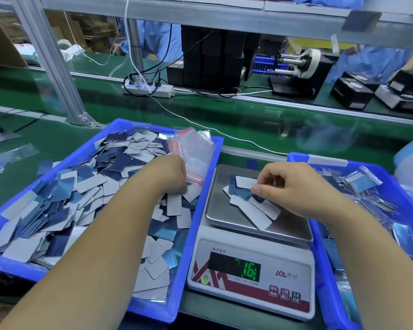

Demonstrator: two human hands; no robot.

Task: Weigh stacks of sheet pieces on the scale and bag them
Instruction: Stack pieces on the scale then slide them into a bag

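A white digital scale [253, 279] stands between two blue trays; its green display shows digits ending in 1.61. Several grey and blue sheet pieces [250, 206] lie loosely fanned on its steel pan. My right hand [286, 186] hovers over that pile and pinches a piece on top with thumb and fingers. My left hand [169, 175] reaches into the left blue tray [177, 270], fingers curled down among the loose sheet pieces [81, 194]; what it holds is hidden. A bundle of clear zip bags with red strips [196, 153] lies just beyond that hand.
The right blue tray [320, 246] holds filled bags of pieces [360, 184]. Behind runs a green conveyor belt [248, 120] with a power strip [148, 88], cables, black boxes and a label dispenser [298, 65]. An aluminium frame post [55, 67] rises at the back left. People in blue coats stand beyond.
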